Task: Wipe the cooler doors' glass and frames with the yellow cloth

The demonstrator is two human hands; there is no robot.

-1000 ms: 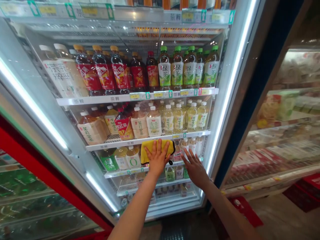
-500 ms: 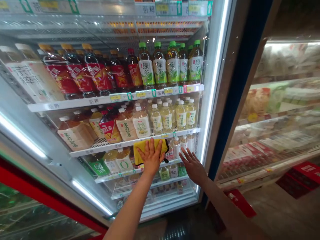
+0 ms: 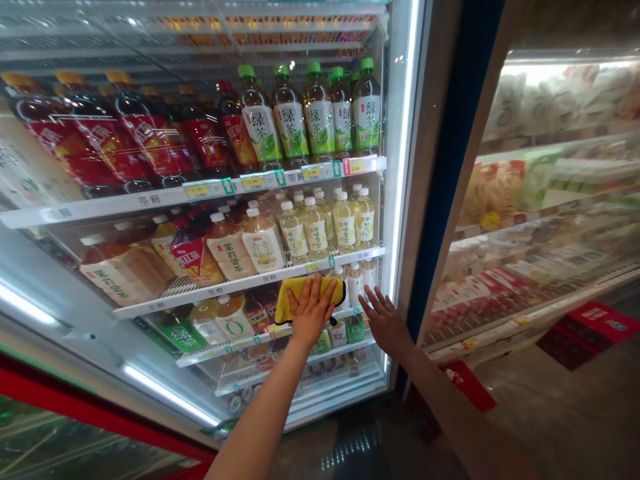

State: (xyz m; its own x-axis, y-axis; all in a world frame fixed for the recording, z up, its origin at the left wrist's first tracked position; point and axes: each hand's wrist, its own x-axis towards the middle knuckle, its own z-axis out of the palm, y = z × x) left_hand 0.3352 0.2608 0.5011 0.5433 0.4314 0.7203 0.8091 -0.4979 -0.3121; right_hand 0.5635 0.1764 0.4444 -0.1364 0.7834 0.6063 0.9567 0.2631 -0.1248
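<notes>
At the glazed front of a drinks cooler (image 3: 423, 153), the left hand (image 3: 311, 313) lies flat, fingers spread, over a yellow cloth (image 3: 285, 305) (its border is black), pressing it just below a white shelf edge (image 3: 240, 287). The right hand (image 3: 387, 325) is near it, also open with fingers apart; whether it touches the front cannot be told. Beyond the 2 hands, white-capped bottles (image 3: 316, 233) stand on that shelf, and green-capped bottles (image 3: 318, 127) stand higher up, beside red-labelled bottles (image 3: 155, 143).

Hands (image 3: 309, 323), yellow cloth (image 3: 285, 300) before bottles (image 3: 318, 123)
</notes>
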